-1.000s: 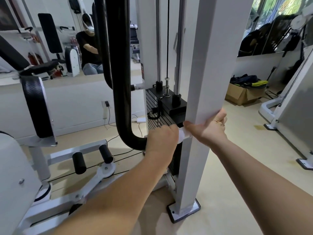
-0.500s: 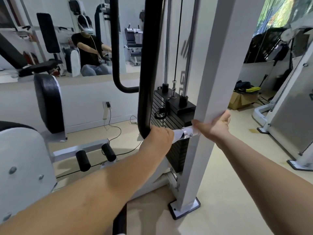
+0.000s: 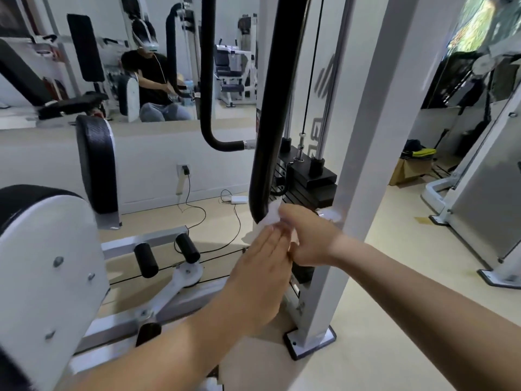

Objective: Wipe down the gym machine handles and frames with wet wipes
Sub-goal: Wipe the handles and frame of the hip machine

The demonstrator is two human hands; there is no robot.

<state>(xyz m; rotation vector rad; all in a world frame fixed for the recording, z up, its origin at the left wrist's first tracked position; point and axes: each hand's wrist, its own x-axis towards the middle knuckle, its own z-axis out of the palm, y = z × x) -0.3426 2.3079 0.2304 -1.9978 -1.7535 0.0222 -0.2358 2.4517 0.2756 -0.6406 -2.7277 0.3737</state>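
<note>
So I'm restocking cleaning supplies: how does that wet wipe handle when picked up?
Probably floppy: the wet wipe bunches and folds between the right hand and left hand rather than holding shape. Likely very light, since fingertips alone carry it. It looks thin, so it may tear or cling against the black padded handle.

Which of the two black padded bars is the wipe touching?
The nearer, thicker black bar: the wet wipe meets its lower end. The thinner bar behind hangs untouched.

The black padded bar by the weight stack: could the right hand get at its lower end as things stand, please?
Probably yes. The right hand pinches the wipe right beside the bar's lower end, with nothing between them. The left hand lies just below, fingers straight against the wipe, not blocking the way.
</note>
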